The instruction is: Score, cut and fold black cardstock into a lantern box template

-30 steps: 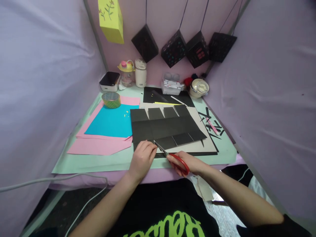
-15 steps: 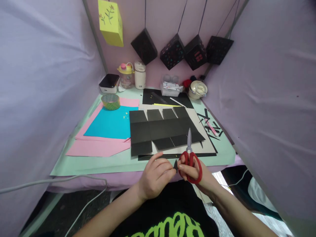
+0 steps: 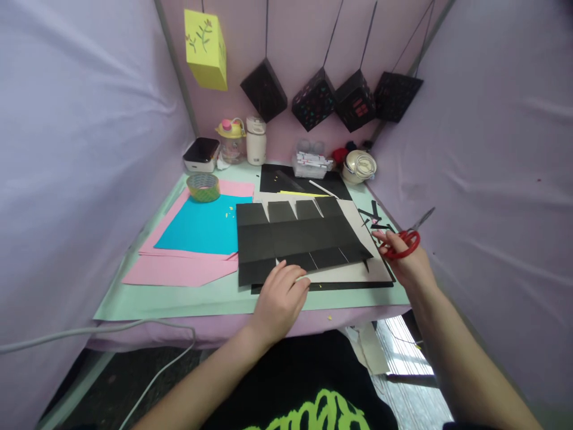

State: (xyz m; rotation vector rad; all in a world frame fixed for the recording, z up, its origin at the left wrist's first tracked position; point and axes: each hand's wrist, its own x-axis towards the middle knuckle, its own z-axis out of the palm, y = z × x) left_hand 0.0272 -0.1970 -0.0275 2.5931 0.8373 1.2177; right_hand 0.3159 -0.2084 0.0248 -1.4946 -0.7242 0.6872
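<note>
My left hand (image 3: 280, 301) is at the near edge of a sheet of black card (image 3: 298, 237), its fingers curled over a front flap. Slits part the card's far edge into flaps, and thin white lines mark the near side. At the table's right side, my right hand (image 3: 409, 263) keeps red-handled scissors (image 3: 405, 246) hooked on its fingers, blades pointing up and right, away from the card. Its fingertips reach over a scatter of black paper strips (image 3: 375, 209). A pink pen among them is mostly hidden by this hand.
Beneath the card lies a white board (image 3: 356, 272). Blue paper (image 3: 197, 230) and pink paper (image 3: 179, 270) are at left, with a tape roll (image 3: 203, 188) on top. Behind stand a white bottle (image 3: 256, 143) and a box of markers (image 3: 311, 164). Decorated paper boxes (image 3: 313, 98) hang above.
My right hand has moved right and forward with the scissors, from in front of my body to the strips. The left hand has come forward onto the card. The small black scrap between them is gone from there.
</note>
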